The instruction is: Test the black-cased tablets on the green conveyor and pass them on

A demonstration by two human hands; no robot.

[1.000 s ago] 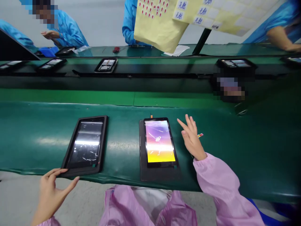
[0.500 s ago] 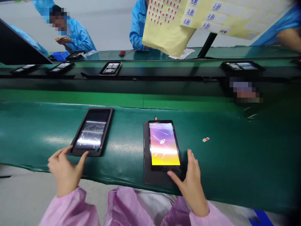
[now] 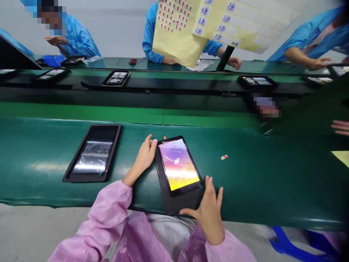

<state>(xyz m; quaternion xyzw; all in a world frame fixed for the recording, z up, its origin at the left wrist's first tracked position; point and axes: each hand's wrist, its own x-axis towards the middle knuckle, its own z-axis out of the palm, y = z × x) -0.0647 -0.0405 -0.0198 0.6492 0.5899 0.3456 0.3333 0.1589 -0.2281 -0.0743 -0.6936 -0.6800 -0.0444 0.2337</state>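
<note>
A lit tablet (image 3: 178, 165) with a purple and yellow screen lies on a black tray (image 3: 177, 203) on the green belt (image 3: 259, 174). My left hand (image 3: 144, 156) grips the tray's far left corner, fingers curled on its edge. At the tray's near right corner, my right hand (image 3: 208, 211) holds it with thumb and fingers. The tray sits turned at an angle. A second tablet in a black tray (image 3: 94, 153), its screen dark, lies to the left, untouched.
A small red and yellow sticker (image 3: 224, 157) lies on the belt to the right. Several trays (image 3: 116, 77) ride a farther belt. People in blue coats work across it under yellow sheets (image 3: 191, 29). Another person's fingers (image 3: 340, 127) show at the right edge.
My left hand left the dark tablet's tray and took the lit tablet's tray at its far left corner. My right hand gripped the near right corner. The tray has turned at an angle.
</note>
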